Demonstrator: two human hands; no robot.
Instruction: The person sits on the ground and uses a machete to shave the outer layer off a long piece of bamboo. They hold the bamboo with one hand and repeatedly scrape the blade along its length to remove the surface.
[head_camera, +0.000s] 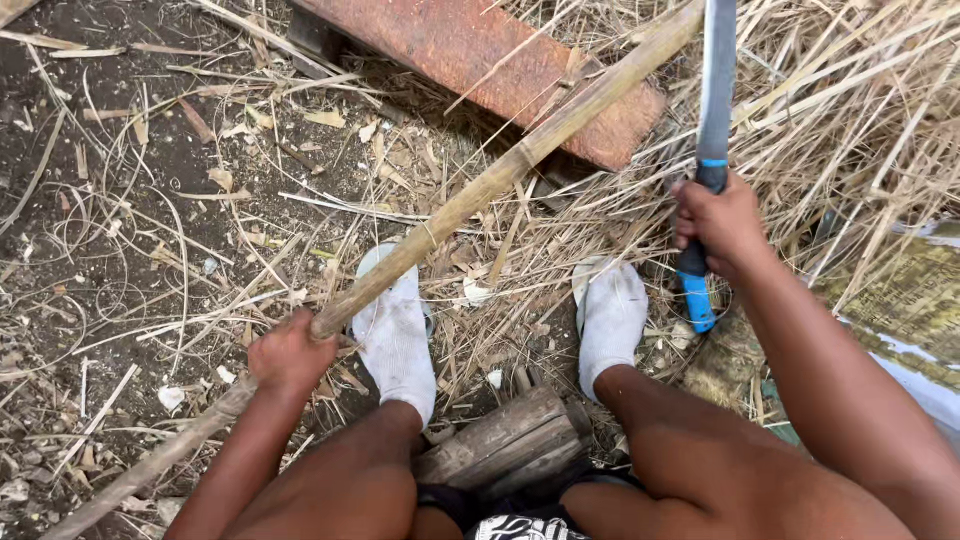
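Note:
My left hand (290, 355) grips a long dry bamboo pole (500, 175) that runs diagonally from the lower left to the upper right, its far end resting over a reddish wooden board (470, 60). My right hand (722, 225) holds a large knife by its blue and black handle (697, 295), the grey blade (716, 70) pointing up and away beside the pole. I sit with knees apart, feet in white socks (400, 335) planted on the ground between the two hands.
Dry cane strips and shavings (850, 120) pile thickly at the right and centre. Dark bare soil (110, 230) with scattered slivers lies at the left. A short stack of wooden billets (505, 440) sits under me. A woven mat (910, 290) shows at the right edge.

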